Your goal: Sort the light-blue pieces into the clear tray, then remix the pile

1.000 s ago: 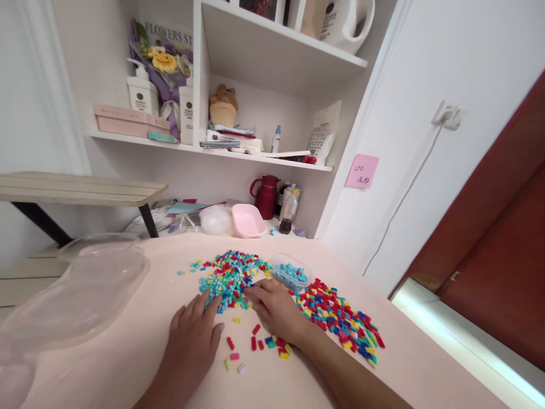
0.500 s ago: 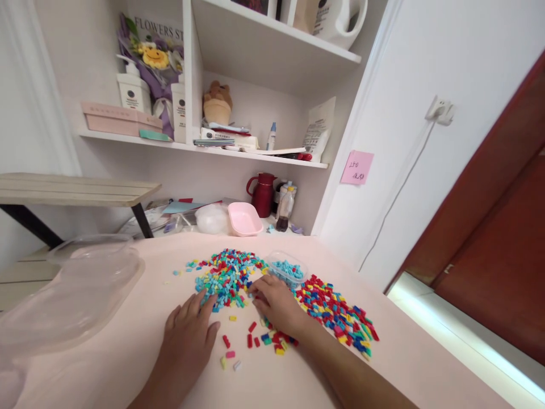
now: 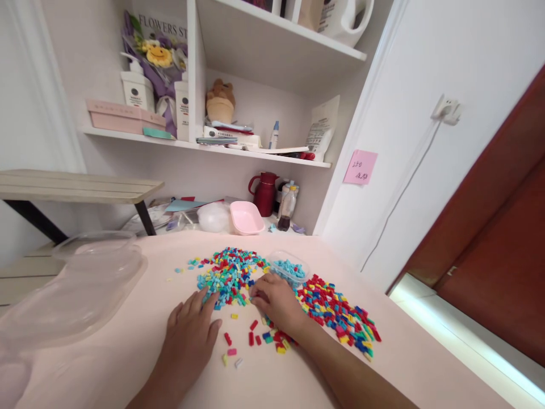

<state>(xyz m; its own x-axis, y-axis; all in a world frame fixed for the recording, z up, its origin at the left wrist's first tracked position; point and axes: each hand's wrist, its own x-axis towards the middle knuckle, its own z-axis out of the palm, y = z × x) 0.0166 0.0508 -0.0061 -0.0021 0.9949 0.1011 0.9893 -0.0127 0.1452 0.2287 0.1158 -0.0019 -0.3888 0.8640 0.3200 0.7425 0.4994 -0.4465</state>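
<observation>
My left hand (image 3: 189,335) lies flat on the pink table (image 3: 128,363), fingers spread, its fingertips touching the near edge of a mixed pile of small coloured bricks (image 3: 227,272). My right hand (image 3: 276,301) rests curled at that pile's right edge, fingertips pinched among the bricks; whether it holds one is hidden. A small clear tub of light blue bricks (image 3: 289,270) stands just beyond my right hand. A second pile without light blue (image 3: 340,315) spreads to the right. Several loose bricks (image 3: 255,341) lie between my hands.
A large clear plastic lid (image 3: 72,295) lies at the table's left. Behind the table are a pink tray (image 3: 246,218), a red jug (image 3: 266,193), a bottle (image 3: 286,209) and cluttered shelves (image 3: 204,146). A wooden bench (image 3: 76,187) stands left; a dark red door (image 3: 502,238) right.
Both hands stay at the mixed pile; the right hand has shifted slightly over the bricks. The view has swayed a little.
</observation>
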